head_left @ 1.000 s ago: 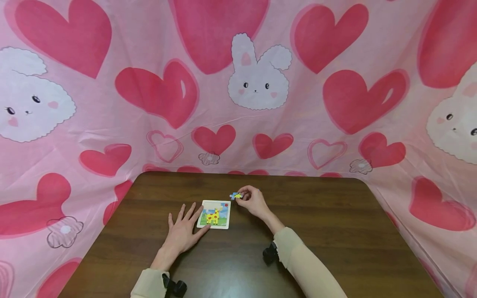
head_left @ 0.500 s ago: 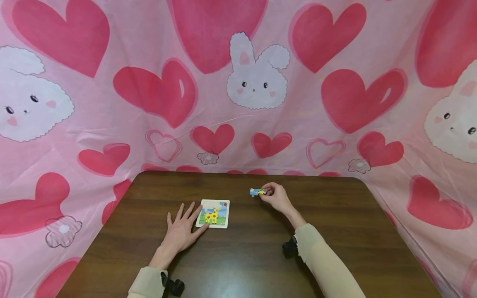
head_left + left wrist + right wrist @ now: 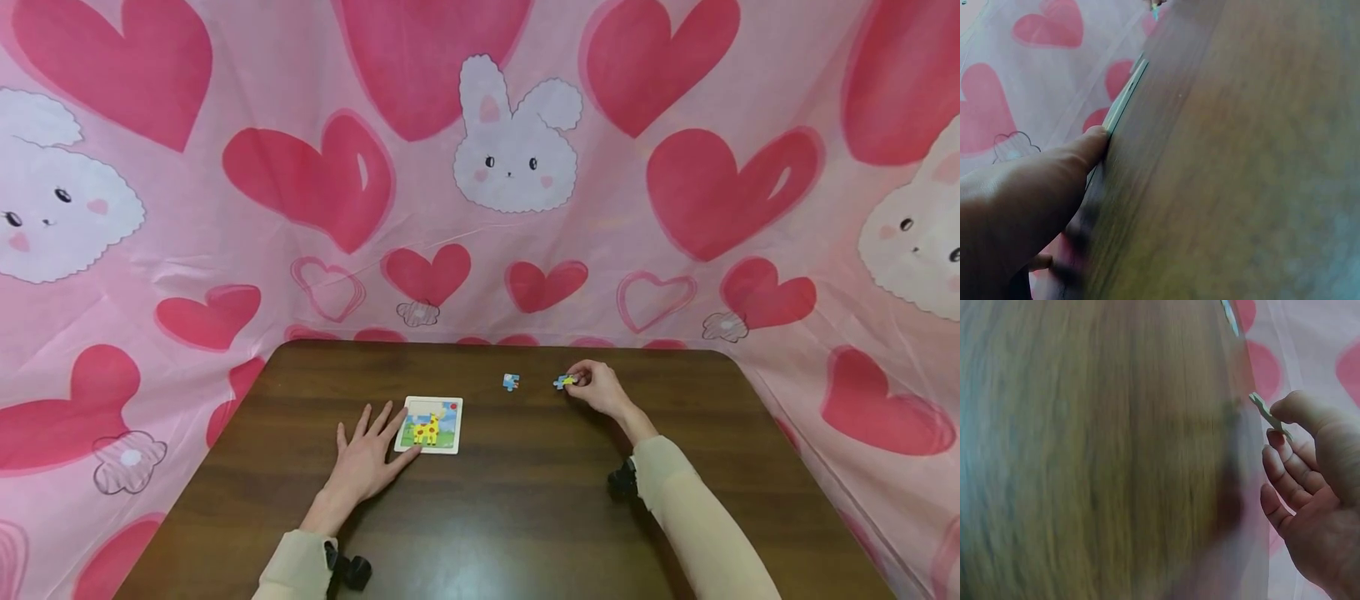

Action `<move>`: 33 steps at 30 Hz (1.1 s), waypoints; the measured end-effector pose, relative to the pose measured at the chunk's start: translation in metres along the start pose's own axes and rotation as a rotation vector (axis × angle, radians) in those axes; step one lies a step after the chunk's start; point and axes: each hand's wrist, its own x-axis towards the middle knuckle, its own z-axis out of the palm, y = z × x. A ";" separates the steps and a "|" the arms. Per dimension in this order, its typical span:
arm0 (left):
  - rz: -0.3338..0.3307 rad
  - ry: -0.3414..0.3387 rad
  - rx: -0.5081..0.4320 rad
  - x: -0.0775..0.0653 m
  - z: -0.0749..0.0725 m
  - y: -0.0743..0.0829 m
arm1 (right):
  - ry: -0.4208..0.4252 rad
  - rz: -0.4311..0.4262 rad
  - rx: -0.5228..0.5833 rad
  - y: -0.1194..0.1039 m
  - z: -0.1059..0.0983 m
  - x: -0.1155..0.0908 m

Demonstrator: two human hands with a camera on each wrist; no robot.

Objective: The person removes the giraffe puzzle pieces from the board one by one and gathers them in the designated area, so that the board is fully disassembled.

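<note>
One puzzle piece (image 3: 564, 382), pinched by the right hand (image 3: 604, 391); left hand (image 3: 363, 462) spread, touching the giraffe puzzle (image 3: 428, 428).

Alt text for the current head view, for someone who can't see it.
A person's right hand pinches a puzzle piece; their left hand touches a giraffe puzzle on a brown table. A second piece lies nearby.

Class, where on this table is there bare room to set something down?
Bare: the table between the two wrist cameras; also outward of each sleeve, toward the table's sides. Crowded: where the left hand touches the puzzle board, and, farther back, around the loose piece and the held piece in the right hand.
</note>
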 end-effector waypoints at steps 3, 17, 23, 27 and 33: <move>0.001 -0.002 0.004 0.000 0.000 0.000 | -0.016 0.020 -0.006 0.003 -0.005 0.000; -0.004 -0.013 -0.010 0.001 -0.001 0.001 | -0.010 -0.060 -0.188 0.019 -0.012 -0.006; 0.003 -0.010 -0.007 0.004 -0.003 0.001 | 0.014 -0.055 -0.186 0.020 -0.014 -0.006; 0.002 -0.018 0.001 0.004 -0.002 0.000 | 0.060 -0.060 -0.171 0.017 -0.012 -0.006; -0.001 -0.018 -0.001 0.003 -0.001 0.000 | 0.066 -0.071 -0.123 0.001 0.003 -0.009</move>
